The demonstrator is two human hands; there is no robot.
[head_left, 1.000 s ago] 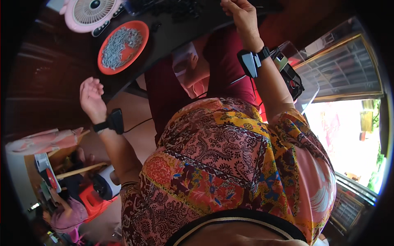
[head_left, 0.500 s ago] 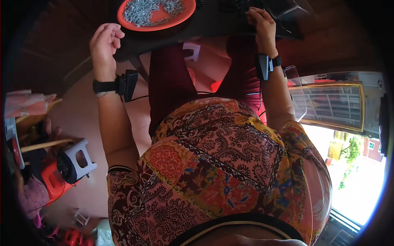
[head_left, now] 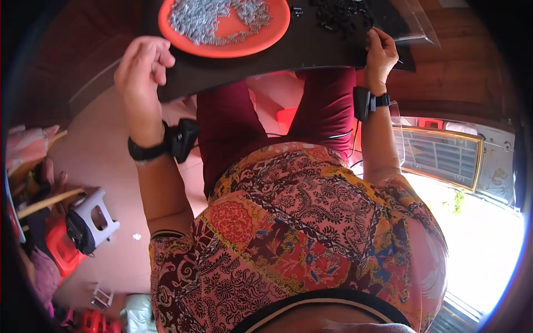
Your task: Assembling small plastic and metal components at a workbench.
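My left hand [head_left: 143,66] is beside the left rim of an orange plate [head_left: 233,51], its fingers curled in toward the thumb. Whatever it may hold is hidden by the fingers. Many small silvery metal springs [head_left: 201,22] are heaped on the plate, with a bare patch among them. At the right, my right hand [head_left: 382,58] is in a pinch, its fingertips at the near edge of a scatter of small black pieces [head_left: 338,16]. What lies between those fingertips is too small to make out. A thin bit sticks out beside that hand.
The dark tabletop [head_left: 244,69] has a curved front edge above my knees. A clear plastic container [head_left: 413,36] stands at the far right. On the floor to the left are a grey stool [head_left: 94,219] and a red stool [head_left: 62,250]. Black bands with devices circle both wrists.
The view has shifted, so the plate and table show lower and fuller. My right hand sits further right and lower in the picture, still pinched. My left hand stays curled by the plate.
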